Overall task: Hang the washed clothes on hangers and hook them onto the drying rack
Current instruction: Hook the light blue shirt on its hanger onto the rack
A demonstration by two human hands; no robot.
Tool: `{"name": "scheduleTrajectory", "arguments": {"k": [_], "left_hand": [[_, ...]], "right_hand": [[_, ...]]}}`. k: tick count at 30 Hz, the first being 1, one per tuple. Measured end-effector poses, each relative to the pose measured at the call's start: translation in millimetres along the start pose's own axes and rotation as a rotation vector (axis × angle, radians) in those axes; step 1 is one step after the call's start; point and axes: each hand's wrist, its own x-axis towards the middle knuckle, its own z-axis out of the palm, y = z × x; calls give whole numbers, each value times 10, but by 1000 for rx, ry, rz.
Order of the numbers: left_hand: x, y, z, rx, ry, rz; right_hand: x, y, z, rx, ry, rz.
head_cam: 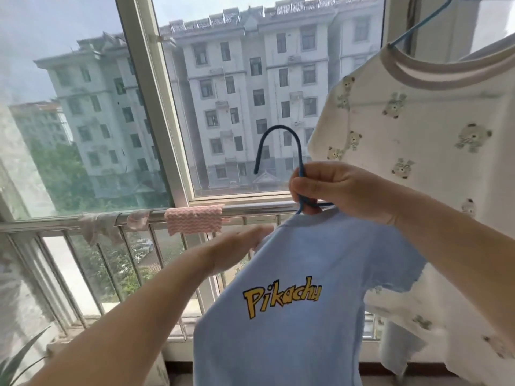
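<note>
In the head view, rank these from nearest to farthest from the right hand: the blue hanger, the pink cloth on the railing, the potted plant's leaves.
1. Blue hanger: gripped at its neck by the right hand.
2. Pink cloth: draped on the railing, to the hand's left and a little lower.
3. Plant leaves: bottom left corner, clearly farthest.

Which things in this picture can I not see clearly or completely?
Head view:
- Drying rack: above the top edge; only the white shirt's hanger reaches up there.
- Blue hanger: its arms lie inside the blue shirt.
- Left hand: fingertips behind the shirt's shoulder.
- Right hand: closed around the hanger neck.
</note>
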Motion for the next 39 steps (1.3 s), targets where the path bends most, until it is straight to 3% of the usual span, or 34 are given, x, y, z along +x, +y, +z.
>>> {"name": "scheduleTrajectory", "arguments": {"k": [2, 6, 15, 17, 20, 21, 24, 29, 34, 39], "left_hand": [[-7, -1, 19, 262, 65, -51], [-63, 81, -101, 660, 181, 45], [-121, 235, -382, 770, 306, 248], [-108, 265, -346, 790, 317, 272], [-85, 307, -353, 802, 334, 295], [-76, 324, -355, 811, 333, 299], [-65, 366, -355, 796, 330, 325], [-123, 373, -469, 455, 439, 386], [-105, 309, -546, 600, 392, 243], [-98, 159, -583, 561, 477, 326]], "right_hand": [[-34, 17, -47, 14, -29, 7], [-67, 128, -73, -66, -18, 43], [-11, 397, -65, -935, 196, 152], [32, 365, -69, -860, 304, 106], [124, 271, -64, -366, 417, 38], [150, 277, -42, -321, 389, 50], [226, 399, 74, -483, 273, 126], [357, 295, 103, -219, 450, 35], [480, 266, 194, -200, 480, 10], [584, 163, 292, -120, 548, -10]]}}
